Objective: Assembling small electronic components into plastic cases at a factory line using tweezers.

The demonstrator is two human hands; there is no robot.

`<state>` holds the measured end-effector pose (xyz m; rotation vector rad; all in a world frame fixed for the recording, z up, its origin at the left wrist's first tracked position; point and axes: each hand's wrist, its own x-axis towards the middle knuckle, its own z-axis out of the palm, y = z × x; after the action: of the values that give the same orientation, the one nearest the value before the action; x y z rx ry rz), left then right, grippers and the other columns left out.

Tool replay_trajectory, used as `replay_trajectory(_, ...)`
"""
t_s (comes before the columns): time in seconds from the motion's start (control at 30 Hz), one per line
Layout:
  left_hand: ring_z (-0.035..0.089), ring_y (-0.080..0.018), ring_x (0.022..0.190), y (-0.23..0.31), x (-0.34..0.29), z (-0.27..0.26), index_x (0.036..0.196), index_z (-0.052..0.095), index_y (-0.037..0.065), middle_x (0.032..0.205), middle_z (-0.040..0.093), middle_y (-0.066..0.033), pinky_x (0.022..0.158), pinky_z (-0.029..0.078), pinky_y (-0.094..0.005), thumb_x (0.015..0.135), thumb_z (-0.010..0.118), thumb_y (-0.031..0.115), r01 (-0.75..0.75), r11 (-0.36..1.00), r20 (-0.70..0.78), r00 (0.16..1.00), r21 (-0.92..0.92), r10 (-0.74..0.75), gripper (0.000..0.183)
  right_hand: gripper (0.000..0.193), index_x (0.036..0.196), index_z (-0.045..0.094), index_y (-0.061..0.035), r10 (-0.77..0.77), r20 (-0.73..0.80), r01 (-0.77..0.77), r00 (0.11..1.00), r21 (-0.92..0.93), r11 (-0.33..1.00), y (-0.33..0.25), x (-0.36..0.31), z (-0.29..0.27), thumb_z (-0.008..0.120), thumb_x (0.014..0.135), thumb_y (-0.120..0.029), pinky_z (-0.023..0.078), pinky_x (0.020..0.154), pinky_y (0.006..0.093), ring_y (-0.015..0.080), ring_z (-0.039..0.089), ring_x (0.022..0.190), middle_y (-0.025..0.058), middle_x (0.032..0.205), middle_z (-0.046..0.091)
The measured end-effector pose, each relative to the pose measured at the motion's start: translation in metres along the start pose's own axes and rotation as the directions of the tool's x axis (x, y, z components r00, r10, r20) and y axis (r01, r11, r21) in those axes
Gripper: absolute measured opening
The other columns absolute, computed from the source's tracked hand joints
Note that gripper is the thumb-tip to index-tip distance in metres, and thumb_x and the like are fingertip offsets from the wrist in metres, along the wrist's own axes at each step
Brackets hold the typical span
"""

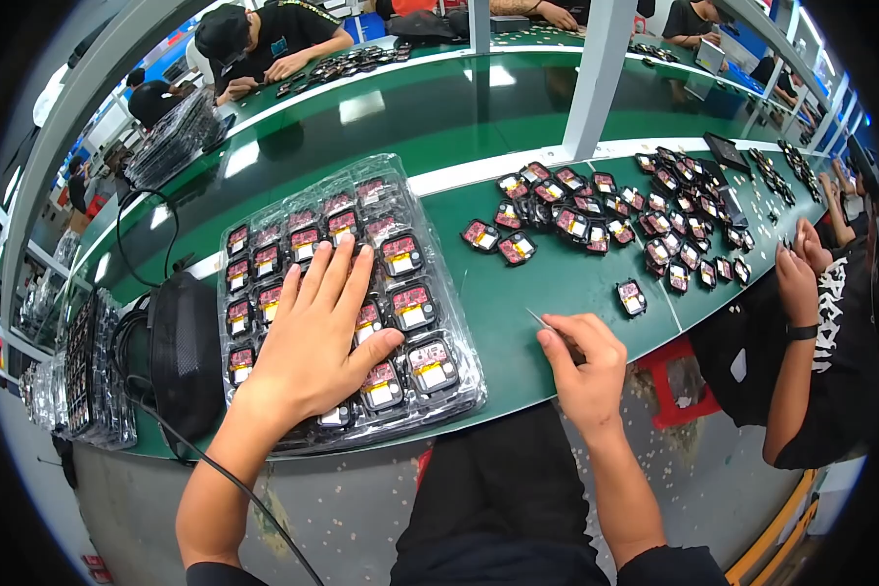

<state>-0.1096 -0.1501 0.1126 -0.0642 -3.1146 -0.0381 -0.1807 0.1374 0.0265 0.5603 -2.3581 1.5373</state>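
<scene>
My left hand (pixel 327 327) lies flat with spread fingers over a clear plastic tray (pixel 449 283) on the green bench. Rows of small black square device casings (pixel 401 255) sit in its pockets, with red circuit boards and white-and-yellow parts showing. Some are hidden under my palm. To the right of the tray, my right hand (pixel 586 361) pinches a thin metal pointed tool, perhaps tweezers (pixel 535 317), between thumb and fingers. Its tip points up and left, above the bench. One loose casing (pixel 631 298) lies beyond that hand, apart from it.
A heap of similar casings (pixel 576 210) spreads over the bench at right. A black bag (pixel 188 342) and a cable stand left of the tray, near stacked trays (pixel 93 371). A grey post (pixel 596 88) rises behind. At right a co-worker (pixel 811 342) sits close; others work across the bench.
</scene>
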Motion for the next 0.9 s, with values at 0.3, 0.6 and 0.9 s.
replay_trajectory(0.3, 0.021, -0.0402, 0.157, 0.000, -0.002, -0.002, 0.162, 0.030, 0.003, 0.167, 0.028, -0.0242, 0.127, 0.015, -0.0531, 0.100, 0.054, 0.058, -0.008, 0.999, -0.019, 1.000, -0.031, 0.008, 0.087, 0.015, 0.105, 0.075, 0.0029, -0.013, -0.033, 0.013, 0.999, 0.017, 1.000, 0.001, -0.004, 0.001, 0.077, 0.091, -0.003, 0.051, 0.059, 0.0260, 0.0139, 0.066, 0.069, 0.0091, 0.087, 0.069)
replay_trajectory(0.6, 0.017, -0.0444, 0.157, -0.003, -0.011, -0.026, 0.162, 0.031, 0.006, 0.170, 0.021, -0.0231, 0.127, 0.012, -0.0543, 0.102, 0.056, 0.053, -0.025, 0.978, -0.095, 0.995, -0.205, 0.005, 0.081, 0.016, 0.105, 0.075, 0.0030, -0.014, -0.020, 0.015, 1.000, 0.035, 0.999, -0.001, -0.003, -0.001, 0.078, 0.091, -0.003, 0.051, 0.060, 0.0264, 0.0138, 0.066, 0.068, 0.0090, 0.087, 0.069)
replay_trajectory(0.9, 0.020, -0.0454, 0.156, 0.013, -0.022, -0.005, 0.162, 0.031, 0.006, 0.167, 0.027, -0.0238, 0.126, 0.015, -0.0580, 0.099, 0.056, 0.057, 0.057, 0.998, -0.025, 0.998, -0.029, -0.057, 0.085, 0.015, 0.104, 0.075, 0.0036, -0.030, -0.018, 0.030, 0.999, 0.040, 0.999, -0.005, -0.003, 0.000, 0.077, 0.091, -0.004, 0.051, 0.060, 0.0262, 0.0137, 0.066, 0.068, 0.0095, 0.088, 0.070)
